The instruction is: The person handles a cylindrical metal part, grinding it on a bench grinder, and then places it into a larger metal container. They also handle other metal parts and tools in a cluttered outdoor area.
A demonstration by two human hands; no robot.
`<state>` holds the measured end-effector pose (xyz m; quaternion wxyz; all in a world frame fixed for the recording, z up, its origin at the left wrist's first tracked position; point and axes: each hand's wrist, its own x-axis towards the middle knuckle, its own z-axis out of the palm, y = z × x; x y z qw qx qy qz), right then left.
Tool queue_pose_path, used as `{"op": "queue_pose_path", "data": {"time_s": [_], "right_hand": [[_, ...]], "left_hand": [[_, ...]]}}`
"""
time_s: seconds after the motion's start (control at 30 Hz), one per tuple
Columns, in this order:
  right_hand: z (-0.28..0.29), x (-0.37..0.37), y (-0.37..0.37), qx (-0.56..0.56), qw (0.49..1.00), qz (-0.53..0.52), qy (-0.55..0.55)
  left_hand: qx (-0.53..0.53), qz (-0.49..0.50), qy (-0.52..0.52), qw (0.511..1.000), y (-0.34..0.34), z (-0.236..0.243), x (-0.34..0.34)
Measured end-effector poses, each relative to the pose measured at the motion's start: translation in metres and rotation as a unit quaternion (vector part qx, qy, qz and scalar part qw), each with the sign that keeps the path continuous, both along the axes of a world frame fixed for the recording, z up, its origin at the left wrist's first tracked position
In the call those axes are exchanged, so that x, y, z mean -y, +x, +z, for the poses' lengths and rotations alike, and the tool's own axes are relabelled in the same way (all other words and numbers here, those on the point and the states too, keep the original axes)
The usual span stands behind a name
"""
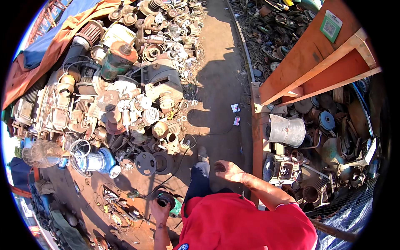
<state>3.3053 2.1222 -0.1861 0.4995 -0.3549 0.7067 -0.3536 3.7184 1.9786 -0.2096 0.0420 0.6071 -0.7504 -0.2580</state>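
Note:
My left hand (159,211) is closed round a dark, round, hollow metal part (166,201), its open end facing up. Right beside that part is a green object (176,207), half covered by it, whose kind I cannot make out. Out in front of my red shirt is my right hand (229,171), fingers curled inward. A dark patch shows inside its curl; whether that is a small thing or shadow is unclear. Below the hands a shoe (203,166) stands on the brown ground.
Old motors and machine parts (160,77) are heaped ahead on the left, a blue motor (93,161) at their near edge. Hand tools (127,208) lie by my left. A dark cable (179,166) crosses the ground. An orange steel beam (308,58) and more scrap (287,129) are on the right.

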Motion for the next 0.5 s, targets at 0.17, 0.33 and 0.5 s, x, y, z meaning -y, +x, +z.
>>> {"op": "queue_pose_path", "data": {"time_s": [0.17, 0.33, 0.5], "right_hand": [[-0.021, 0.075, -0.114, -0.02, 0.998, -0.019, 0.056], [-0.04, 0.12, -0.237, -0.107, 0.983, -0.065, 0.137], [-0.056, 0.186, -0.337, -0.135, 0.971, -0.099, 0.174]], "left_hand": [[-0.003, -0.035, 0.006, 0.999, -0.108, -0.029, 0.088], [-0.04, -0.086, -0.003, 0.995, -0.259, -0.01, 0.2], [-0.051, -0.099, -0.023, 0.994, -0.4, 0.008, 0.3]]}}
